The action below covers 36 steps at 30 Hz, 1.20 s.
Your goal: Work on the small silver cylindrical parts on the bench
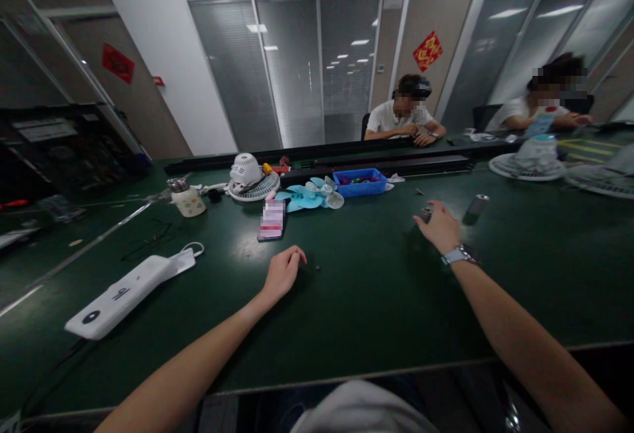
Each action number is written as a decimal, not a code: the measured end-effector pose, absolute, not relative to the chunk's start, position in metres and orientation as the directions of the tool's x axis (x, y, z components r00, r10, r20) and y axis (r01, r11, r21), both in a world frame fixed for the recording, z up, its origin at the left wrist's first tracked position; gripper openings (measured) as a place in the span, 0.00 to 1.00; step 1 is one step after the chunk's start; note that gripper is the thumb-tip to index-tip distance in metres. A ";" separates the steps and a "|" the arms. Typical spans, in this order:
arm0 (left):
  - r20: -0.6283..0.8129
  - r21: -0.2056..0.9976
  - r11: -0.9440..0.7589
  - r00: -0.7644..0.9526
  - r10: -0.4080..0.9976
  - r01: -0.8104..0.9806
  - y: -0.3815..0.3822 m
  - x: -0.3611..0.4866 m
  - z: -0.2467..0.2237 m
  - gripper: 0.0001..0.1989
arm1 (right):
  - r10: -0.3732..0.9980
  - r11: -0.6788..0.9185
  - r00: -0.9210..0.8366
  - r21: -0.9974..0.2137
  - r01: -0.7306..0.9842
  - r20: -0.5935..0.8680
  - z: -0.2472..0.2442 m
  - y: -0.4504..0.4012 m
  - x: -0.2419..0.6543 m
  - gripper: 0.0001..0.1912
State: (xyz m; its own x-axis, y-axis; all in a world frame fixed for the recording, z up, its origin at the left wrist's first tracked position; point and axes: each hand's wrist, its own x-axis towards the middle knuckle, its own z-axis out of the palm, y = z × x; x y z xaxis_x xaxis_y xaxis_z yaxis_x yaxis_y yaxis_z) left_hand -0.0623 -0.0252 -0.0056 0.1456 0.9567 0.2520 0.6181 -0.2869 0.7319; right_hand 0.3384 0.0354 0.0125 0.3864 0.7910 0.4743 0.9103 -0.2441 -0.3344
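My left hand (283,271) rests on the green table with its fingers loosely curled together, and nothing shows in it. Just right of its fingertips lies a tiny dark piece (317,268), not touched. Farther right, my right hand (442,227), with a watch (459,255) on the wrist, has thumb and fingers around a small shiny metal part (426,210). Its kind is partly hidden by the fingers. Beside that hand a silver metal cylinder (478,207) stands upright. A small thin metal piece (420,191) lies beyond the hand.
Toward the back are a phone (272,220), light-blue fan blades (304,197), a white fan part (246,169) and a blue tray (364,185) of small parts. On the left stand a patterned bottle (187,198) and a long white device (119,296). Two people sit across the table.
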 end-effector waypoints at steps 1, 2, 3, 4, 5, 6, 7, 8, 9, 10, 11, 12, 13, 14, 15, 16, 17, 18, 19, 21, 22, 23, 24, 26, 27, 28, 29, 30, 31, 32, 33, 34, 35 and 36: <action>0.261 0.724 -0.292 0.143 0.955 0.625 -0.025 -0.062 -0.005 0.15 | 0.770 -0.158 0.309 -0.302 0.940 0.558 0.015 0.030 0.322 0.28; 0.268 0.718 -0.294 0.140 0.953 0.630 -0.025 -0.062 -0.004 0.15 | 0.752 -0.045 0.206 -0.263 0.964 0.626 0.017 0.022 0.302 0.28; 0.270 0.718 -0.293 0.136 0.953 0.632 -0.026 -0.062 -0.004 0.14 | 0.745 0.095 0.084 -0.230 0.969 0.661 0.019 0.013 0.279 0.26; 0.268 0.721 -0.288 0.129 0.955 0.631 -0.026 -0.061 -0.003 0.14 | 0.759 0.252 -0.052 -0.220 0.942 0.649 0.019 0.002 0.255 0.24; 0.266 0.725 -0.282 0.123 0.956 0.629 -0.026 -0.061 -0.003 0.13 | 0.768 0.407 -0.204 -0.217 0.888 0.607 0.019 -0.011 0.230 0.23; 0.266 0.727 -0.278 0.116 0.957 0.627 -0.026 -0.061 -0.003 0.13 | 0.759 0.539 -0.361 -0.211 0.816 0.541 0.017 -0.023 0.207 0.23; 0.266 0.730 -0.274 0.109 0.958 0.626 -0.026 -0.060 -0.003 0.13 | 0.721 0.642 -0.493 -0.201 0.740 0.486 0.015 -0.034 0.187 0.23; 0.269 0.731 -0.272 0.102 0.958 0.626 -0.026 -0.060 -0.003 0.13 | 0.677 0.712 -0.587 -0.193 0.675 0.443 0.012 -0.044 0.170 0.22; 0.271 0.731 -0.271 0.098 0.958 0.627 -0.026 -0.061 -0.003 0.13 | 0.639 0.758 -0.654 -0.186 0.625 0.406 0.008 -0.051 0.157 0.22; 0.272 0.730 -0.270 0.095 0.958 0.628 -0.027 -0.061 -0.004 0.13 | 0.615 0.782 -0.689 -0.183 0.596 0.384 0.005 -0.055 0.149 0.21; 0.272 0.728 -0.267 0.091 0.958 0.632 -0.027 -0.061 -0.005 0.13 | 0.608 0.789 -0.702 -0.187 0.585 0.372 0.001 -0.057 0.144 0.21; 0.269 0.725 -0.263 0.090 0.959 0.636 -0.027 -0.061 -0.005 0.13 | 0.614 0.786 -0.699 -0.197 0.586 0.366 -0.002 -0.057 0.143 0.21; 0.264 0.722 -0.260 0.092 0.960 0.641 -0.027 -0.061 -0.006 0.13 | 0.624 0.778 -0.690 -0.209 0.593 0.366 -0.005 -0.055 0.143 0.21; 0.260 0.719 -0.259 0.096 0.961 0.645 -0.027 -0.061 -0.006 0.13 | 0.635 0.769 -0.680 -0.220 0.600 0.366 -0.007 -0.052 0.145 0.21; 0.256 0.716 -0.260 0.102 0.961 0.648 -0.027 -0.061 -0.006 0.13 | 0.642 0.763 -0.672 -0.228 0.605 0.369 -0.009 -0.049 0.147 0.20; 0.254 0.714 -0.261 0.107 0.961 0.650 -0.027 -0.061 -0.006 0.13 | 0.647 0.759 -0.665 -0.231 0.609 0.374 -0.010 -0.046 0.149 0.19; 0.252 0.712 -0.261 0.110 0.961 0.652 -0.027 -0.061 -0.005 0.13 | 0.647 0.758 -0.661 -0.231 0.610 0.380 -0.010 -0.044 0.150 0.18; 0.253 0.710 -0.262 0.111 0.961 0.654 -0.027 -0.061 -0.005 0.12 | 0.649 0.756 -0.655 -0.232 0.612 0.386 -0.010 -0.043 0.150 0.16; 0.256 0.708 -0.264 0.111 0.960 0.655 -0.028 -0.060 -0.004 0.12 | 0.652 0.753 -0.650 -0.235 0.614 0.391 -0.009 -0.042 0.150 0.15; 0.265 0.705 -0.270 0.109 0.958 0.656 -0.028 -0.060 -0.002 0.12 | 0.654 0.751 -0.642 -0.240 0.616 0.400 -0.007 -0.043 0.150 0.14; 0.270 0.704 -0.274 0.109 0.957 0.655 -0.029 -0.060 -0.002 0.12 | 0.651 0.753 -0.641 -0.238 0.614 0.406 -0.006 -0.043 0.151 0.14; 0.273 0.706 -0.277 0.111 0.956 0.652 -0.029 -0.060 -0.001 0.12 | 0.648 0.754 -0.636 -0.236 0.614 0.418 -0.003 -0.042 0.153 0.14; 0.273 0.708 -0.278 0.113 0.956 0.649 -0.030 -0.060 -0.001 0.12 | 0.650 0.750 -0.623 -0.232 0.620 0.436 0.000 -0.040 0.158 0.14; 0.268 0.712 -0.278 0.116 0.956 0.644 -0.031 -0.060 0.000 0.12 | 0.674 0.709 -0.555 -0.218 0.670 0.487 0.008 -0.032 0.175 0.15; 0.268 0.713 -0.280 0.120 0.956 0.643 -0.031 -0.060 0.000 0.12 | 0.696 0.664 -0.494 -0.206 0.719 0.521 0.013 -0.026 0.187 0.15; 0.268 0.712 -0.284 0.125 0.955 0.642 -0.032 -0.060 0.001 0.13 | 0.720 0.598 -0.414 -0.195 0.777 0.557 0.018 -0.020 0.202 0.15; 0.270 0.710 -0.288 0.129 0.954 0.643 -0.033 -0.059 0.001 0.13 | 0.740 0.514 -0.321 -0.189 0.837 0.591 0.023 -0.012 0.219 0.15; 0.271 0.706 -0.291 0.134 0.953 0.645 -0.033 -0.059 0.001 0.13 | 0.754 0.415 -0.220 -0.189 0.890 0.619 0.028 -0.005 0.237 0.15; 0.269 0.704 -0.293 0.138 0.953 0.648 -0.033 -0.059 0.001 0.14 | 0.758 0.309 -0.116 -0.197 0.930 0.642 0.033 0.002 0.255 0.16; 0.266 0.702 -0.292 0.141 0.954 0.650 -0.033 -0.059 0.001 0.14 | 0.752 0.208 -0.019 -0.210 0.955 0.659 0.036 0.008 0.274 0.17; 0.263 0.701 -0.291 0.143 0.954 0.651 -0.033 -0.058 0.001 0.14 | 0.739 0.119 0.065 -0.225 0.967 0.670 0.038 0.013 0.291 0.18; 0.260 0.701 -0.290 0.145 0.955 0.652 -0.033 -0.058 0.002 0.14 | 0.721 0.045 0.134 -0.239 0.970 0.680 0.039 0.018 0.307 0.19; 0.259 0.701 -0.290 0.147 0.955 0.652 -0.033 -0.058 0.002 0.14 | 0.702 -0.011 0.187 -0.252 0.968 0.688 0.038 0.021 0.320 0.20; 0.259 0.700 -0.291 0.148 0.954 0.652 -0.033 -0.058 0.002 0.13 | 0.685 -0.051 0.226 -0.264 0.963 0.692 0.036 0.024 0.331 0.20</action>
